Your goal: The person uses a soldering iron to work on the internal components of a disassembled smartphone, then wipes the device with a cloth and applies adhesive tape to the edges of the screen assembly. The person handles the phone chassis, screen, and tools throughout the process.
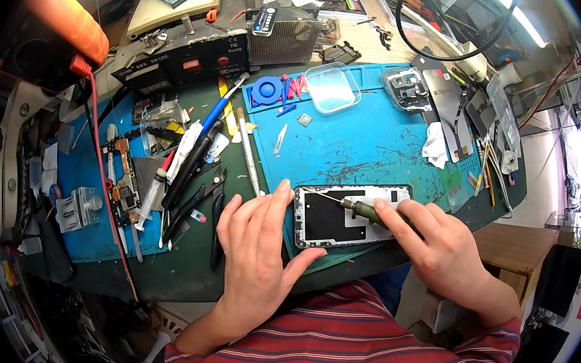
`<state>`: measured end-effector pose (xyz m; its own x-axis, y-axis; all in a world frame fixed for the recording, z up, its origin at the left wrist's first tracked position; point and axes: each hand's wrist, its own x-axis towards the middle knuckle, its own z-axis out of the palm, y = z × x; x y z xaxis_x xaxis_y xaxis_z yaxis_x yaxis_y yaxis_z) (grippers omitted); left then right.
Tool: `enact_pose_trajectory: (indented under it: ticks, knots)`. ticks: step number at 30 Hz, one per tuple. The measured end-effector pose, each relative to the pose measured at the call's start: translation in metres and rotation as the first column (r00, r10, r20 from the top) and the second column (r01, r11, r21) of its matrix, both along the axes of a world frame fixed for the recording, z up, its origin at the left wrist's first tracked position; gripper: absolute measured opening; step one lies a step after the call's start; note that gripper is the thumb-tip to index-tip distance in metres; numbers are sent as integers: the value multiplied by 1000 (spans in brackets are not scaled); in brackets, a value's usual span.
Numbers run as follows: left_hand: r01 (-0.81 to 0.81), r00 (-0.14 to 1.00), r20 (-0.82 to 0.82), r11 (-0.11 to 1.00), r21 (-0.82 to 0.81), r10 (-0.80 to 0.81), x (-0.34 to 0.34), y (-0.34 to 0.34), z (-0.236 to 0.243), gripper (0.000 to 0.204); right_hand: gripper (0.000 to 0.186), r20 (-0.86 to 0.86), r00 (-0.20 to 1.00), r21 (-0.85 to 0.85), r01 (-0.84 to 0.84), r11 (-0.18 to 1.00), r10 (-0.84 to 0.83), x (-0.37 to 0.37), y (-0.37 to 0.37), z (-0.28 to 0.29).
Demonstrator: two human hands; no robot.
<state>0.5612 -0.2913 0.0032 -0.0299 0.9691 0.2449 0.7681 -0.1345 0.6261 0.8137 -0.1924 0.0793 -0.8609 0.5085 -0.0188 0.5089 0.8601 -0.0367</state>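
Observation:
A phone frame (pixel 313 214), silver and black inside with a dark rim, lies flat near the front of the blue mat. My right hand (pixel 441 241) grips a green-handled tool (pixel 365 211) with a thin metal shaft. The shaft slants across the frame, its tip near the frame's upper left corner. At the frame's left end is my left hand (pixel 255 247), fingers stretched and thumb apart, holding nothing. Its index fingertip is close to the upper left corner, and its thumb is by the lower edge; I cannot tell whether they press on it.
A clear plastic box (pixel 333 88), a blue round spool (pixel 267 90) and a small blade (pixel 280 139) sit on the blue mat (pixel 363 137). Pliers (pixel 192 204), a syringe (pixel 151 204) and pens crowd the left. A crumpled tissue (pixel 434 144) lies at right.

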Motion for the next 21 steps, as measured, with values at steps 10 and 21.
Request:
enact_pose_trajectory:
  ticks: [10, 21]
  knots:
    - [-1, 1000, -5, 1000, 8, 1, 0, 0, 0, 105, 65, -16, 1000, 4, -1, 1000, 1, 0, 8, 1]
    - [-3, 1000, -25, 1000, 12, 4, 2, 1, 2, 96, 70, -53, 993, -60, 102, 993, -105, 30, -1, 4]
